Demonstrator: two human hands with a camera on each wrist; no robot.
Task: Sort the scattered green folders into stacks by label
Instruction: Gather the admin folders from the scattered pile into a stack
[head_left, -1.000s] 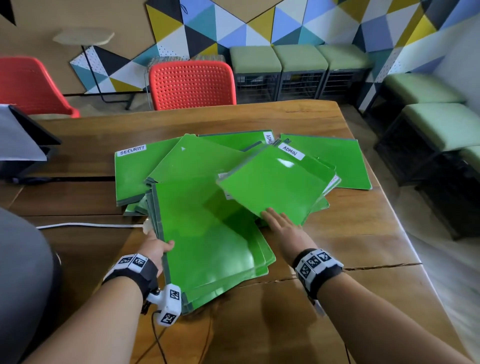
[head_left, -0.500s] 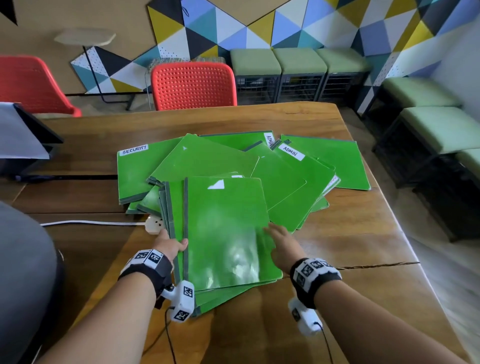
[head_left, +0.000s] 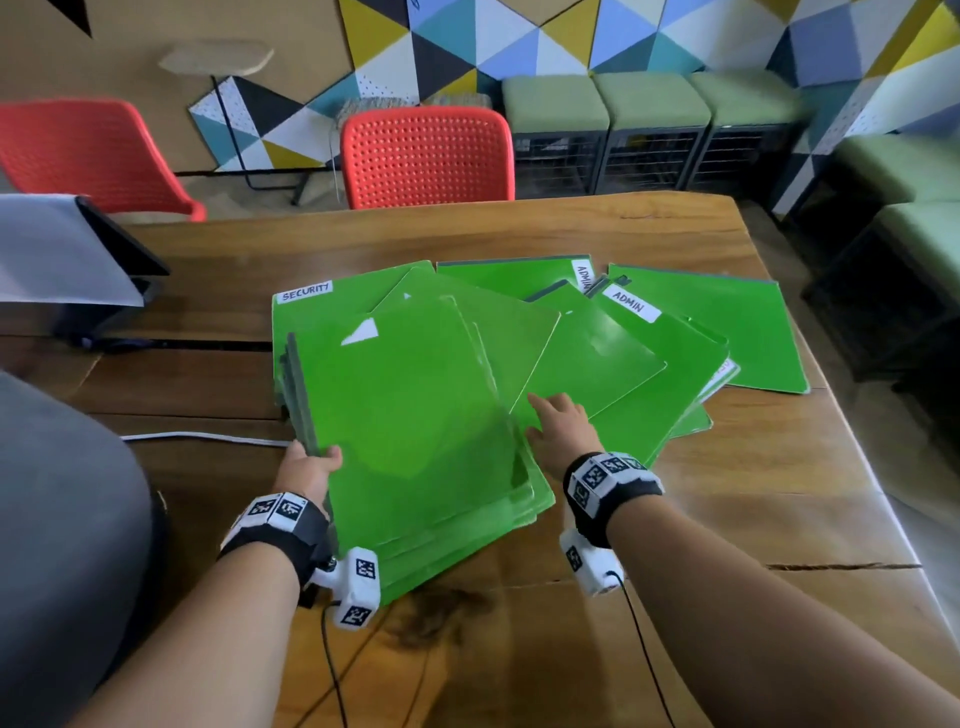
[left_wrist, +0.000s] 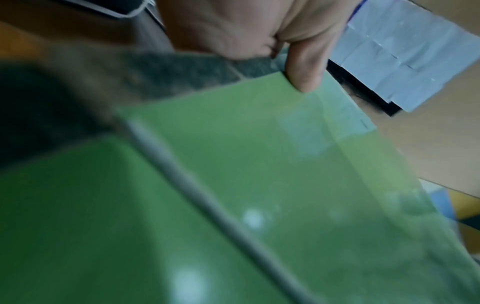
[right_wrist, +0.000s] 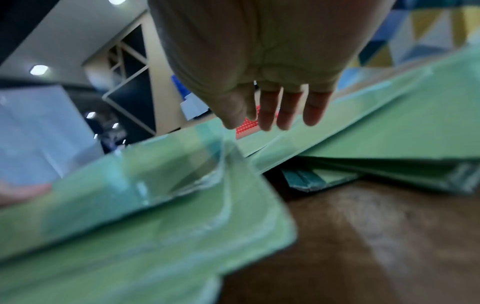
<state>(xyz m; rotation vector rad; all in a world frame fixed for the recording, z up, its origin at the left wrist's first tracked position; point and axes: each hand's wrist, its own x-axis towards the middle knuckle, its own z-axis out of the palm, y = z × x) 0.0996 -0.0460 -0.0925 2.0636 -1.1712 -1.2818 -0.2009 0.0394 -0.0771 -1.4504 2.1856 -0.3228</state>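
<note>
Several green folders lie in a loose heap on the wooden table (head_left: 727, 493). My left hand (head_left: 311, 462) grips the spine edge of a bundle of green folders (head_left: 410, 415), tilted up off the heap; its thumb (left_wrist: 303, 70) lies on the top cover. The right hand (head_left: 558, 423) is flat with straight fingers (right_wrist: 270, 111) at the bundle's right edge, over the heap. A folder labelled SECURITY (head_left: 306, 292) lies at the back left. Two labelled ADMIN (head_left: 631, 304) lie at the back right.
A white cable (head_left: 208, 437) runs across the table to the left of the bundle. A dark stand with a white sheet (head_left: 67, 254) sits at the table's left. Red chairs (head_left: 426, 156) and green stools (head_left: 649, 104) stand behind the table.
The left hand has lifted the bundle and swung it left and upright, squaring the folders. The right hand has followed along the bundle's right edge, and the folder it held up earlier lies on the heap.
</note>
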